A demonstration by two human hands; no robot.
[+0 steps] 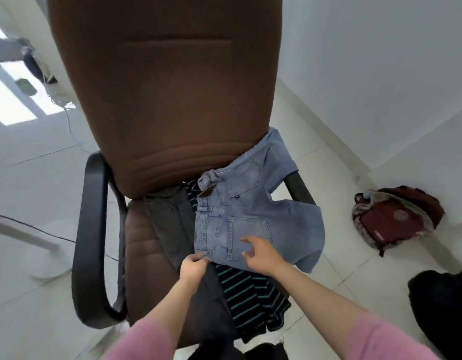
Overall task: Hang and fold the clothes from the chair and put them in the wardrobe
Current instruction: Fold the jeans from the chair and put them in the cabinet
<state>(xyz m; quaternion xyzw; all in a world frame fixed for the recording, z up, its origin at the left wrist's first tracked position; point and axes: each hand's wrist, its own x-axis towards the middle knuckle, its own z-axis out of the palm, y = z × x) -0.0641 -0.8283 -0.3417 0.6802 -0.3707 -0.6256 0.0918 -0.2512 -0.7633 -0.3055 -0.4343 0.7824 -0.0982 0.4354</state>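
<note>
From my remote feed: light-blue jeans [250, 216] lay across the seat of a brown office chair [167, 100], over a dark grey garment [172, 224] and a striped top [253, 294]. My left hand [192, 267] pinched the jeans' waistband corner; my right hand [259, 254] hovered over them, fingers loosely spread, holding nothing. A maroon backpack [396, 219] sat on the tiled floor [43, 193].

A single head-worn wide-angle camera looks steeply down and forward onto a brown office chair [170, 105], close enough that both forearms reach in from the bottom edge; tiled floor [336, 178] and white walls curve at the margins.
</note>
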